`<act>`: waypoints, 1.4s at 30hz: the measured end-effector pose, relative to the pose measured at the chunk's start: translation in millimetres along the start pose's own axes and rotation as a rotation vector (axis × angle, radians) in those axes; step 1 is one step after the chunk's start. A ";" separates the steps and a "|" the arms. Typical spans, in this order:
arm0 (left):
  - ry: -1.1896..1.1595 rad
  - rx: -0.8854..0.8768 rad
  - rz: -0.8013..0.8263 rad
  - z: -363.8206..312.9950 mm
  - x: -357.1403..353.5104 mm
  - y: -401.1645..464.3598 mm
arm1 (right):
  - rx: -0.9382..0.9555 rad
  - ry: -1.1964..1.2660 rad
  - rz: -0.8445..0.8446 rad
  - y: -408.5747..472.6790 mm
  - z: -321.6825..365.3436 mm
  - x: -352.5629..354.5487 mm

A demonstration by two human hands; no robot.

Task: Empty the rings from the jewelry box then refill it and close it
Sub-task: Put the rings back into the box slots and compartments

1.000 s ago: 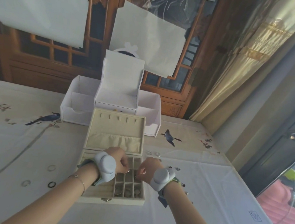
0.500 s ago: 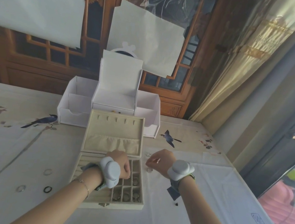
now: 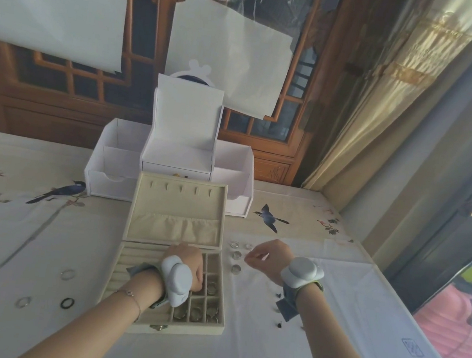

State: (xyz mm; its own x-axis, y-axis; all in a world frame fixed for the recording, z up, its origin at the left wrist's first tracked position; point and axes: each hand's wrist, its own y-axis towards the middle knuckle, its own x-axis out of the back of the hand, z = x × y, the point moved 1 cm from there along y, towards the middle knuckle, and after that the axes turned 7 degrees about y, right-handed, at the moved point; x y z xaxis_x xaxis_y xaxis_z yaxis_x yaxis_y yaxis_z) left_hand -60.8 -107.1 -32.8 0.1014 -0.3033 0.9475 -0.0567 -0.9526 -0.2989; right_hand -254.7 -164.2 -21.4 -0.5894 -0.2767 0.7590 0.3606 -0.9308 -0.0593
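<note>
While the open beige velvet jewelry box (image 3: pixel 171 274) holds some rings: still emptying. Left hand (image 3: pixel 186 264) curled inside, grasp hidden; right hand (image 3: pixel 267 256) pinching beside silver rings (image 3: pixel 237 255), contents unclear.

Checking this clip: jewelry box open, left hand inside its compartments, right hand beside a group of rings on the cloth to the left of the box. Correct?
Not quite. In the head view the right hand is beside the group of rings on the cloth to the right of the jewelry box, not the left. The box is open, and the left hand is in its compartments.
</note>
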 end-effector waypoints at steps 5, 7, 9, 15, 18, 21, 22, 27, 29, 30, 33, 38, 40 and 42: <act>0.018 -0.012 -0.056 -1.0 13.5 3.6 | -0.026 -0.007 -0.009 1.5 -9.9 3.0; 0.016 -0.011 -0.096 -4.3 22.1 7.3 | -0.042 -0.006 -0.017 2.9 -13.1 6.4; 0.004 -0.033 -0.118 -10.1 29.5 12.8 | -0.057 -0.011 -0.021 3.4 -15.7 9.5; -0.033 -0.101 -0.112 -29.9 36.5 34.7 | -0.088 -0.041 -0.016 9.3 -24.4 14.5; -0.018 -0.103 -0.110 -41.6 32.7 44.5 | -0.101 -0.061 -0.011 14.8 -26.6 14.3; 0.020 -0.109 -0.078 -52.0 23.4 54.5 | -0.098 -0.086 -0.007 21.2 -26.9 10.2; 0.029 -0.107 -0.078 -54.0 20.2 55.6 | -0.098 -0.086 -0.006 21.6 -26.3 7.4; 0.092 -0.089 -0.095 -58.9 10.3 67.4 | -0.111 -0.161 0.024 32.4 -26.2 -5.0; 0.127 -0.097 -0.107 -59.1 8.9 68.7 | -0.130 -0.210 0.057 36.5 -23.5 -5.8; 0.133 -0.100 -0.106 -58.7 7.7 69.1 | -0.137 -0.232 0.074 38.4 -22.6 -6.4; 0.127 -0.099 -0.095 -57.5 5.2 70.8 | -0.155 -0.297 0.097 43.8 -21.3 -10.8; 0.096 -0.101 -0.069 -57.6 5.4 71.2 | -0.161 -0.340 0.142 49.9 -22.0 -11.5; 0.090 -0.105 -0.064 -57.3 6.0 70.3 | -0.184 -0.328 0.139 52.4 -23.8 -13.3; 0.088 -0.101 -0.060 -57.6 6.6 68.8 | -0.210 -0.352 0.126 54.1 -24.1 -16.7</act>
State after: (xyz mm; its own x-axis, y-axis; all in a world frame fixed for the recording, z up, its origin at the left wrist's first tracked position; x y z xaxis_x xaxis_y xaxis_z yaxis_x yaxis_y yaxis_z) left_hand -121.2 -173.2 -40.6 0.0205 -0.2386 0.9709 -0.1533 -0.9604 -0.2328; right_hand -242.7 -215.7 -53.0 -0.2541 -0.3270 0.9102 0.2374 -0.9334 -0.2691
